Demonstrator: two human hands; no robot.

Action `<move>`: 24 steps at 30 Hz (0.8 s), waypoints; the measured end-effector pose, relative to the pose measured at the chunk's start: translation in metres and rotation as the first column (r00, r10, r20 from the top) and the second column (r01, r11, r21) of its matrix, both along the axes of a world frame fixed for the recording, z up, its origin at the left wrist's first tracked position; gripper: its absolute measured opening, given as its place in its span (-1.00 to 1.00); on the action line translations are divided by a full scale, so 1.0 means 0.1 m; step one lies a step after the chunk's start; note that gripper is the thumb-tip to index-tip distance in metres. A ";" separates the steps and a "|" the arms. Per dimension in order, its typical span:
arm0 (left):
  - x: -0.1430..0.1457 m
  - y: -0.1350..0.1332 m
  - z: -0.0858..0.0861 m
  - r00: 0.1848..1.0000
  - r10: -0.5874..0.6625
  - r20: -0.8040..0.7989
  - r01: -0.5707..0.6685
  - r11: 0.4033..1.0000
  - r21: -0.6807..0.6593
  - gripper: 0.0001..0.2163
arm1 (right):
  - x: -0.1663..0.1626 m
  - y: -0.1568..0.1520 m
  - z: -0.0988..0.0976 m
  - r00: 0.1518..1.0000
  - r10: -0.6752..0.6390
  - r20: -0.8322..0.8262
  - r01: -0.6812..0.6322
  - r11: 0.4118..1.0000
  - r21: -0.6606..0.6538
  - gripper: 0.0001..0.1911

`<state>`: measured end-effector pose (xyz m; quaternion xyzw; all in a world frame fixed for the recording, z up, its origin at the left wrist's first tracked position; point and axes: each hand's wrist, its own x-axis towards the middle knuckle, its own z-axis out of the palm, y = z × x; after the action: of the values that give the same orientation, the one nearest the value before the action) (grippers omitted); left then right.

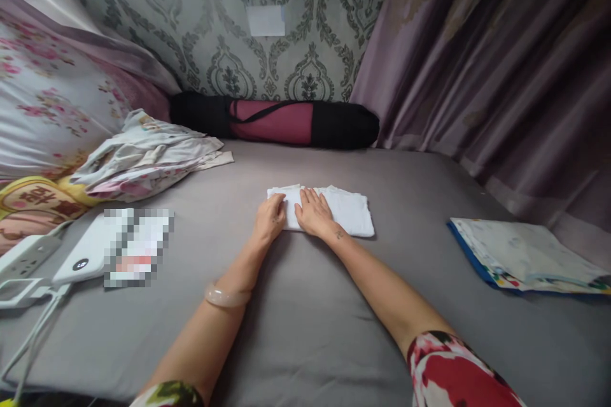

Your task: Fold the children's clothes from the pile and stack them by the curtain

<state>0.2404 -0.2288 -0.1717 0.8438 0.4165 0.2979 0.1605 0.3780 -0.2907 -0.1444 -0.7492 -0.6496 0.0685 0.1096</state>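
A folded white cloth [346,209] lies on the grey bed sheet [305,318] in the middle of the view. My left hand [270,217] rests on the cloth's left end with its fingers curled down over the edge. My right hand [312,211] lies flat on the cloth just beside it, fingers stretched out and pressing down. The two hands almost touch. A pale bangle [226,296] sits on my left wrist.
A rumpled pile of light clothes [147,158] lies at the left. A black and maroon rolled bag [281,120] lies along the patterned wall. A folded printed cloth with a blue edge [525,257] is at the right. A white power strip and device [52,260] sit at the near left.
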 end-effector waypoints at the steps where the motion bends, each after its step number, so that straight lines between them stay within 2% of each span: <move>1: 0.00 0.01 0.00 0.999 0.011 0.037 -0.010 1.000 -0.014 -0.71 | 0.00 0.01 0.04 1.000 0.001 -0.005 -0.001 1.000 -0.021 -0.39; 5: -0.01 0.04 -0.04 0.988 0.056 0.143 -0.050 0.998 -0.045 -0.67 | -0.08 0.08 0.11 1.000 0.021 0.001 -0.021 0.999 0.039 -0.42; 9: -0.02 0.08 -0.06 0.977 0.084 0.193 -0.073 0.995 -0.065 -0.63 | -0.21 0.11 -0.01 1.000 0.020 0.001 -0.020 0.994 0.109 -0.42; 12: -0.04 0.09 -0.04 0.964 0.133 0.231 -0.112 0.988 -0.103 -0.61 | -0.25 0.11 -0.10 1.000 0.009 0.021 -0.011 0.993 0.115 -0.40; 15: -0.07 0.11 -0.01 0.942 0.174 0.285 -0.132 0.978 -0.162 -0.59 | -0.24 0.12 -0.10 1.000 0.010 0.020 -0.012 0.998 0.069 -0.39; 18: -0.09 0.13 0.01 0.901 0.234 0.366 -0.147 0.957 -0.249 -0.59 | -0.26 0.16 -0.02 1.000 0.004 0.006 -0.004 1.000 0.025 -0.40; 24: -0.10 0.18 0.03 0.764 0.437 0.476 -0.253 0.880 -0.401 -0.58 | -0.52 0.28 0.07 0.995 0.100 0.007 -0.100 0.991 0.091 -0.43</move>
<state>0.2305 -0.2109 -0.1691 0.5919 0.5436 0.4834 0.3471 0.3263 -0.2628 -0.1377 -0.7100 -0.6889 0.0435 0.1392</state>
